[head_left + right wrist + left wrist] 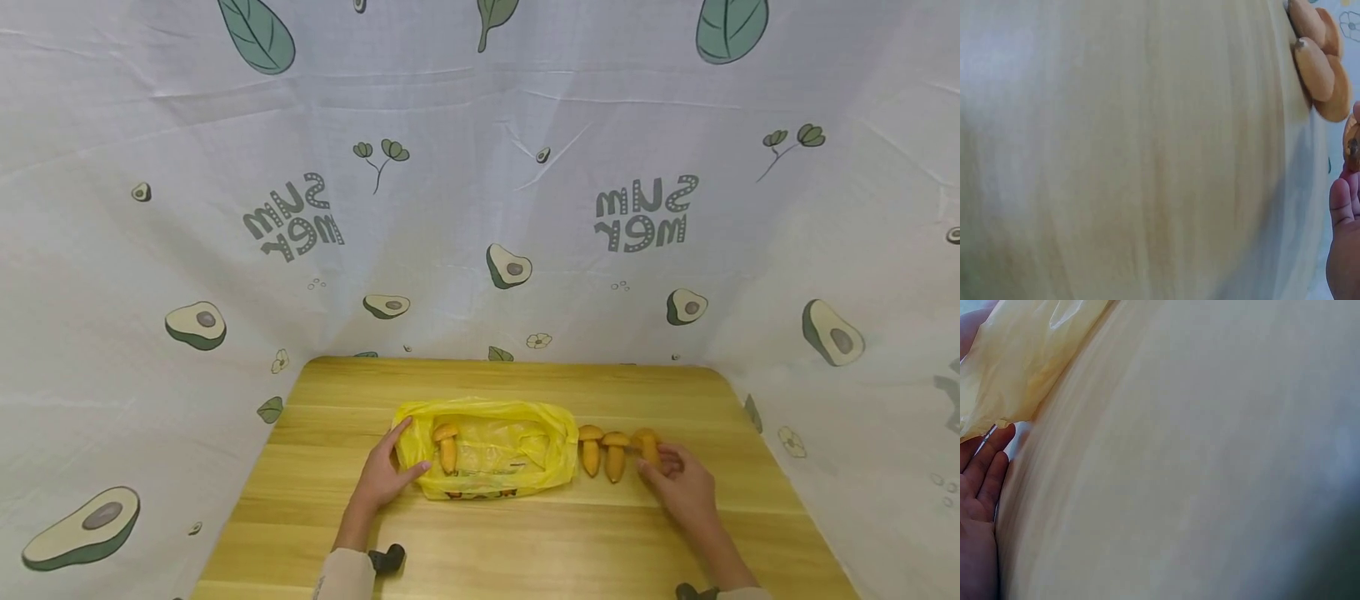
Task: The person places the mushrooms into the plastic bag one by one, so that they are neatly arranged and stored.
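A yellow plastic bag (480,492) lies on the table with its mouth spread wide. Inside it, toward the left, rests one orange-brown mushroom (447,452). My left hand (381,477) holds the bag's left side, thumb over the rim; the left wrist view has the bag (1029,356) between thumb and fingers. To the right of the bag, two more mushrooms (591,454) (616,460) lie side by side, caps away from me. Beside them my right hand (688,490) pinches another mushroom (648,446) between thumb and fingers. Only part of that hand shows in the right wrist view.
The wooden table (480,550) has rounded far corners. A white cloth (450,208) printed with avocados and leaves hangs behind it and along both sides. A dark wrist-worn device (387,559) sits at the left cuff, and another (693,592) at the right.
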A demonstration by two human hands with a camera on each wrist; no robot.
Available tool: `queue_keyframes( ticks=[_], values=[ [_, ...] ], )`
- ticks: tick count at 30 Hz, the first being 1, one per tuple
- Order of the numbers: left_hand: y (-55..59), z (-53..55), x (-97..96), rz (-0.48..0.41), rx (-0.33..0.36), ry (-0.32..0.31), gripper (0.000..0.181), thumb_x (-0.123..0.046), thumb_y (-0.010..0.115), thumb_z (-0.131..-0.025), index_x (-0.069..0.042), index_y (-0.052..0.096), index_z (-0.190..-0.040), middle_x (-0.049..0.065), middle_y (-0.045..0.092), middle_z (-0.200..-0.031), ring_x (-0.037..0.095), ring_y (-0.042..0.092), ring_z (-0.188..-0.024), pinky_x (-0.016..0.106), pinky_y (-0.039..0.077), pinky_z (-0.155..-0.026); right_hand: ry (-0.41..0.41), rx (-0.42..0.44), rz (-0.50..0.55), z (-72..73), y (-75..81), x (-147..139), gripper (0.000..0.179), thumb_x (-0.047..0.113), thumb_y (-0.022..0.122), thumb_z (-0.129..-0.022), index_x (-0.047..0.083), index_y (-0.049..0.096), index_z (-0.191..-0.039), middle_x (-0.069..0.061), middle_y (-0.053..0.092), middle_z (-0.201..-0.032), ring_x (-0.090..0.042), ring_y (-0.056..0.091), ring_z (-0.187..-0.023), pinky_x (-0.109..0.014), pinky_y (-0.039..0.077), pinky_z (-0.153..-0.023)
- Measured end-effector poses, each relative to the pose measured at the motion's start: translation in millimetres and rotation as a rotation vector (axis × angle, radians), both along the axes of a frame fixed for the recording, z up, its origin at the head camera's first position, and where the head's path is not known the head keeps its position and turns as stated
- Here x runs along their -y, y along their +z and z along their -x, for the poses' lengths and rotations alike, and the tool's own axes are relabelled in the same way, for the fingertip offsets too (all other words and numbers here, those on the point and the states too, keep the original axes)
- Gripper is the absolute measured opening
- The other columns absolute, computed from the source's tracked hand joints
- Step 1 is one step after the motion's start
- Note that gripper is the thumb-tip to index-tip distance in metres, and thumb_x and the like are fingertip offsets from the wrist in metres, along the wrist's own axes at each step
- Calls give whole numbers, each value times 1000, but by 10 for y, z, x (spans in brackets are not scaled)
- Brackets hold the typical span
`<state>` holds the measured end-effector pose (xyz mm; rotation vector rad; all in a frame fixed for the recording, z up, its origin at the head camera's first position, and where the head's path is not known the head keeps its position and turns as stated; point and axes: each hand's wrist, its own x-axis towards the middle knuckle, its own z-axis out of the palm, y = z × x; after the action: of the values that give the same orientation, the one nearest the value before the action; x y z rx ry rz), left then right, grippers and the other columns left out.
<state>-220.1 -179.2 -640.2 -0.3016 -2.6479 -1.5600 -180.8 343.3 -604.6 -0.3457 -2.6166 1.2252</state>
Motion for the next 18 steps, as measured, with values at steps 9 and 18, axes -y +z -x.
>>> queue_keyframes(
  ticks=[9, 18],
  values=[
    [16, -1, 0, -11, 20, 1, 89, -42, 82, -86, -22, 38, -161, 19, 36, -165, 50, 25, -153, 70, 24, -120, 31, -34, 13, 11, 111, 97, 49, 28, 84, -88, -4, 66, -122, -16, 69, -106, 9, 52, -80, -8, 47, -68],
    [13, -7, -5, -13, 24, 3, 89, -42, 82, -86, -23, 38, -160, 19, 36, -165, 50, 24, -153, 70, 24, -120, 49, -63, -10, 45, 153, 227, 51, 31, 85, -87, -1, 68, -123, -17, 71, -105, 7, 54, -81, -10, 48, -68]
  ],
)
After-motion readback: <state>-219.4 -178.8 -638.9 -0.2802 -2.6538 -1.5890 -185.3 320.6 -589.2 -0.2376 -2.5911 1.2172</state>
